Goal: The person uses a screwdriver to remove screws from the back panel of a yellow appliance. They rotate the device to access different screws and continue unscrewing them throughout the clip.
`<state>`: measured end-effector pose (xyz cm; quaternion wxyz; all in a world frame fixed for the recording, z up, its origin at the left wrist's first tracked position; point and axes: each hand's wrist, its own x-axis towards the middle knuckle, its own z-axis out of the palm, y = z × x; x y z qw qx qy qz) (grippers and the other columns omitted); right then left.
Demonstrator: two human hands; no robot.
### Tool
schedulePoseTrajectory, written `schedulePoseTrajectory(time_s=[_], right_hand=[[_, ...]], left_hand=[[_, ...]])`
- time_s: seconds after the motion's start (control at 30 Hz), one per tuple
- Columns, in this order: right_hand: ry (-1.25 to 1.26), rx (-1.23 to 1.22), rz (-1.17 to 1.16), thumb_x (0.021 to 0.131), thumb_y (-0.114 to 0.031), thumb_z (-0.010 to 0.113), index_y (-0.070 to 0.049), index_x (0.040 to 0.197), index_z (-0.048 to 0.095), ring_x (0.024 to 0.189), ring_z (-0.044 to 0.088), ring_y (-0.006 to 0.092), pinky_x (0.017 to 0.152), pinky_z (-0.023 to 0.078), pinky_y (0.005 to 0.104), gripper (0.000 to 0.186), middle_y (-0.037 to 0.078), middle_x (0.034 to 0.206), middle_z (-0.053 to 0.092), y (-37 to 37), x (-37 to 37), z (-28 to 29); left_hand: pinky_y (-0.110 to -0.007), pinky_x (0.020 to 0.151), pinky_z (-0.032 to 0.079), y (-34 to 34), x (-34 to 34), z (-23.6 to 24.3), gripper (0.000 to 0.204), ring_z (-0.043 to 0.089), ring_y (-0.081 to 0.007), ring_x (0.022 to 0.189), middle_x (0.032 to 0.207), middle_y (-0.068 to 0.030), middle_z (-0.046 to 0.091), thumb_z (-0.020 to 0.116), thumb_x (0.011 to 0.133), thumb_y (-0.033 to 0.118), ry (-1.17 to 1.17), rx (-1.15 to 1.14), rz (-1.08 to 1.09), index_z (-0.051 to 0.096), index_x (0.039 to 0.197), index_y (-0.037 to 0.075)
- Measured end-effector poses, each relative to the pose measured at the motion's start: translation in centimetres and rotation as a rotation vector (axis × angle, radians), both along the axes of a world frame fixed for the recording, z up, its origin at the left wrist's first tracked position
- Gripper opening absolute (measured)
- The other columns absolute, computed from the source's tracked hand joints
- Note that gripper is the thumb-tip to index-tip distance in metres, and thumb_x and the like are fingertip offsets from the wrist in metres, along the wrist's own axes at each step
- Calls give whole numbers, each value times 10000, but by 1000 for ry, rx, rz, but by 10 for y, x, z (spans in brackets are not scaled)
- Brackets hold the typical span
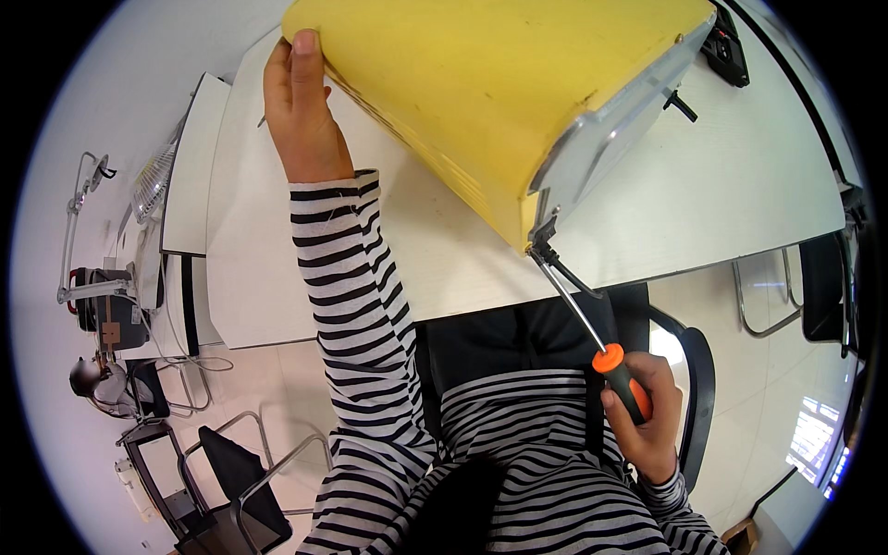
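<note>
A large yellow metal casing (453, 83) lies tilted on the white table, with a clear plastic panel (601, 139) along its right side. My left hand (307, 111) grips the casing's upper left edge, thumb on top and fingers beneath. In my right hand (647, 416) is a screwdriver (612, 361) with an orange and dark handle, fingers closed round it. The screwdriver's tip meets the casing's near lower corner, where a small screw or fitting shows. A short black cable (573, 273) hangs from that same corner. Whether the tip sits in a screw head cannot be made out.
The white table (268, 277) spreads under the casing. A black tool or case (726, 51) lies at its far right, and a black knob (683, 106) juts beside the panel. Chairs (236, 472) stand at left and right. Another person (116, 388) sits far left.
</note>
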<state>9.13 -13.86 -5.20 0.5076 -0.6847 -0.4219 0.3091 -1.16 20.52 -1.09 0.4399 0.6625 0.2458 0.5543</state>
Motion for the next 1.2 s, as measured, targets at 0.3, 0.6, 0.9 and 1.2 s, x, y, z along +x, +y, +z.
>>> schedulePoseTrajectory(time_s=[0.3, 0.6, 0.9, 1.2], right_hand=[[-663, 64, -129, 615, -24, 629, 40, 903, 506, 562, 538, 209, 446, 416, 239, 320, 128, 688, 524, 2, -3, -6], [926, -52, 11, 764, -14, 526, 18, 1026, 396, 577, 502, 89, 412, 370, 147, 294, 113, 753, 539, -2, 1, -6], [-203, 98, -62, 666, 14, 601, 17, 942, 446, 556, 548, 176, 493, 439, 245, 316, 121, 712, 542, 1, -10, -17], [-231, 92, -16, 658, -9, 590, 19, 963, 505, 554, 501, 172, 480, 410, 222, 318, 105, 717, 505, 0, 5, -4]], left_hand=[[-279, 774, 314, 0, 1, 1, 560, 433, -145, 917, 984, -62, 493, 451, 781, 486, 9, 23, 20, 442, 1062, 2], [-314, 831, 278, -3, 1, 2, 655, 399, -173, 996, 1060, -79, 473, 512, 742, 501, -18, -1, -4, 409, 1134, -14], [-324, 837, 293, 2, -2, 2, 663, 406, -177, 1000, 1073, -79, 470, 495, 741, 517, 43, -1, 24, 412, 1132, -12], [-334, 860, 286, 0, -1, 2, 665, 406, -185, 1015, 1078, -83, 471, 481, 743, 525, 56, -5, 30, 416, 1130, -11]])
